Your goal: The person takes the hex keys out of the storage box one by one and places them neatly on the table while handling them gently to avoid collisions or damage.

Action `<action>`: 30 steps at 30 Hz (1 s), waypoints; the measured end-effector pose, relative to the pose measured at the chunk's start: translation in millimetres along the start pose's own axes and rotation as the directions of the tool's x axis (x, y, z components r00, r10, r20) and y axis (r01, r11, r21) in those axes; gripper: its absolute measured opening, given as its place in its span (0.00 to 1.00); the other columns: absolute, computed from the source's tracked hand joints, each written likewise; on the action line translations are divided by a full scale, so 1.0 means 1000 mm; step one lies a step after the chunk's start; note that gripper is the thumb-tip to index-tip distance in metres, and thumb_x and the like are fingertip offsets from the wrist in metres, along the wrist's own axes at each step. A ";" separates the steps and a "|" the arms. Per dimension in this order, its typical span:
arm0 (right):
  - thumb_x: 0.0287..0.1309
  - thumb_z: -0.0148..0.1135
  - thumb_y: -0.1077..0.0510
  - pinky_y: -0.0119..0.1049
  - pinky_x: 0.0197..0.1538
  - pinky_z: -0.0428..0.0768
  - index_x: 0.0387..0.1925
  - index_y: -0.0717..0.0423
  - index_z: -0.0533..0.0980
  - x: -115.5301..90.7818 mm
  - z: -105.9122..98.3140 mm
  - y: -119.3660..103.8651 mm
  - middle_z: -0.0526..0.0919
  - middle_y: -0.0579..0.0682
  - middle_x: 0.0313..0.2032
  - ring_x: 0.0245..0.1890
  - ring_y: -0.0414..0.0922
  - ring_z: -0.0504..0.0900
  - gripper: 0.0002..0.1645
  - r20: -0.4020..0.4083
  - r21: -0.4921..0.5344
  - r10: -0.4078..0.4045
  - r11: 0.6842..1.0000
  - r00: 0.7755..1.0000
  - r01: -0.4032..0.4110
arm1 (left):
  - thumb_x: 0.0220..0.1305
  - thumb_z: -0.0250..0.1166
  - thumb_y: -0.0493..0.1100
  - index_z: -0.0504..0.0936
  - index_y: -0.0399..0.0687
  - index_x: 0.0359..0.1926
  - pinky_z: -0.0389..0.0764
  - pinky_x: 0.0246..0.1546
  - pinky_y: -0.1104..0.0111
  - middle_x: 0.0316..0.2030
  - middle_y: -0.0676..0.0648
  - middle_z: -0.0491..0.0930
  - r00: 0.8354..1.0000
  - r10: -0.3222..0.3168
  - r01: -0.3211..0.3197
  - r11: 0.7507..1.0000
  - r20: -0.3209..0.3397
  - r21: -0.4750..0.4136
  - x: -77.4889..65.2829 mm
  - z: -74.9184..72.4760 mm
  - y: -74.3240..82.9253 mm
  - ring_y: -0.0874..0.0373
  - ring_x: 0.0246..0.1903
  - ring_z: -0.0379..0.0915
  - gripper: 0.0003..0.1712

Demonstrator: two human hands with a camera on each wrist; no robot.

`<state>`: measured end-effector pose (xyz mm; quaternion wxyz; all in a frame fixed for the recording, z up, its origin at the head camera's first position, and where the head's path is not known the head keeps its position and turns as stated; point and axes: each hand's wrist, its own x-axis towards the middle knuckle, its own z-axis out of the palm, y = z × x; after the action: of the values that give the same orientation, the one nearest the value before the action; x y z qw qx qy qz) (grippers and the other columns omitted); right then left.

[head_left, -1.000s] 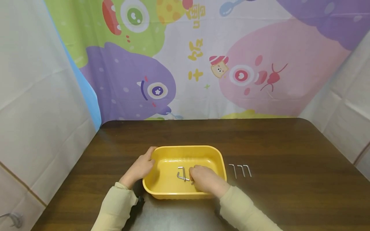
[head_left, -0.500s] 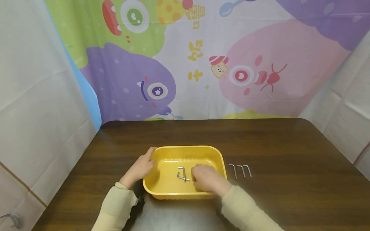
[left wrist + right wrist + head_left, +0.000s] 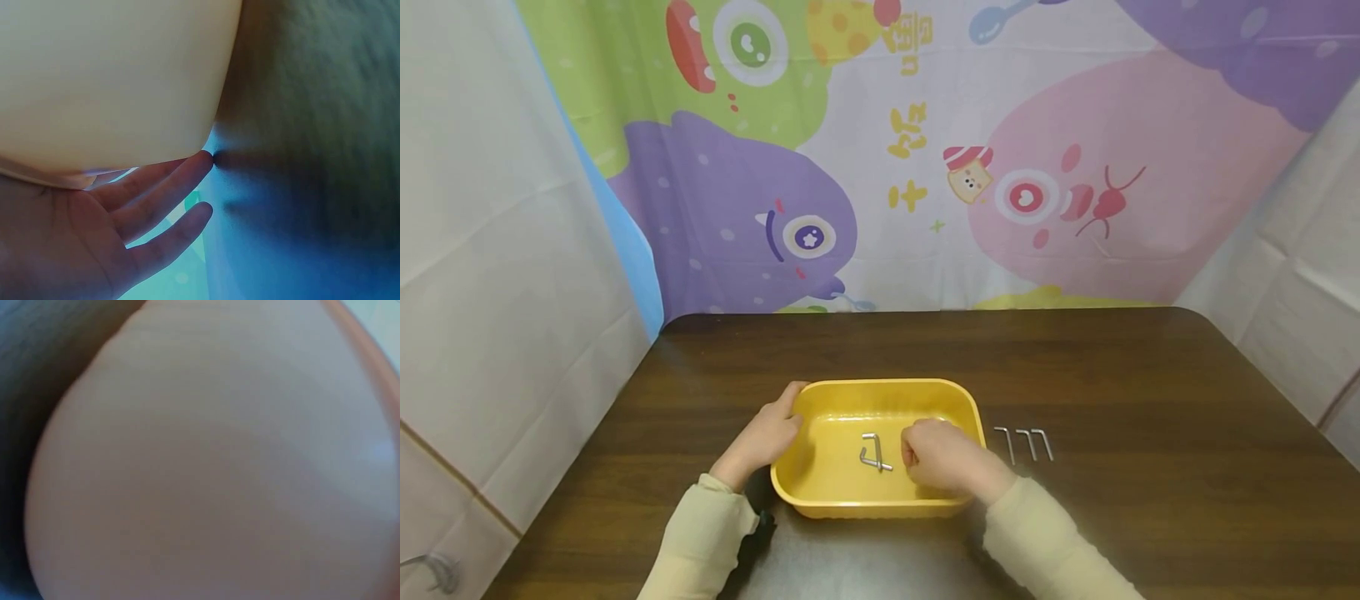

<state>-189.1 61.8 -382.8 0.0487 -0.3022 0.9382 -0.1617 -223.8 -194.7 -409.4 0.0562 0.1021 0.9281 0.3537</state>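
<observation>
My left hand grips the left end of a yellow plastic basin, thumb at the rim. In the left wrist view its fingers lie along the basin's outer wall. Inside the basin's right half, my right hand has curled fingers; a hex key they pinch is hidden by the hand. Two silver hex keys lie crossed on the basin floor, left of that hand. The right wrist view is filled mostly by the basin's outer wall.
Three more hex keys lie side by side on the dark wooden table, right of the basin. A cartoon-printed curtain hangs behind the table's back edge, with pale cloth at the left.
My right hand has shifted slightly right and up inside the basin. The hex key tip that showed at its fingers is now out of sight. The left hand stays put.
</observation>
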 end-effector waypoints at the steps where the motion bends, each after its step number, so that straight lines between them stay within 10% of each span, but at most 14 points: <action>1: 0.39 0.56 0.68 0.32 0.29 0.66 0.16 0.53 0.70 -0.001 -0.002 0.000 0.68 0.43 0.18 0.22 0.41 0.67 0.08 0.003 0.012 0.003 1.000 1.000 -0.003 | 0.63 0.43 0.36 0.60 0.44 0.61 0.72 0.35 0.62 0.48 0.36 0.74 1.000 0.000 0.000 1.000 0.000 -0.001 0.000 0.000 0.000 0.51 0.34 0.71 0.24; 30: 0.36 0.57 0.66 0.30 0.26 0.64 0.17 0.51 0.66 -0.002 -0.025 0.013 0.65 0.42 0.16 0.20 0.40 0.65 0.09 -0.081 0.043 0.054 0.998 0.995 -0.050 | 0.64 0.43 0.36 0.59 0.45 0.62 0.72 0.36 0.62 0.49 0.35 0.73 1.000 -0.016 0.016 1.000 0.007 -0.002 0.000 0.000 0.002 0.50 0.34 0.71 0.24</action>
<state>-199.6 80.0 -363.2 0.0207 -0.2697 0.9434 -0.1917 -223.1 -193.0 -408.2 0.0623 0.0959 0.9282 0.3540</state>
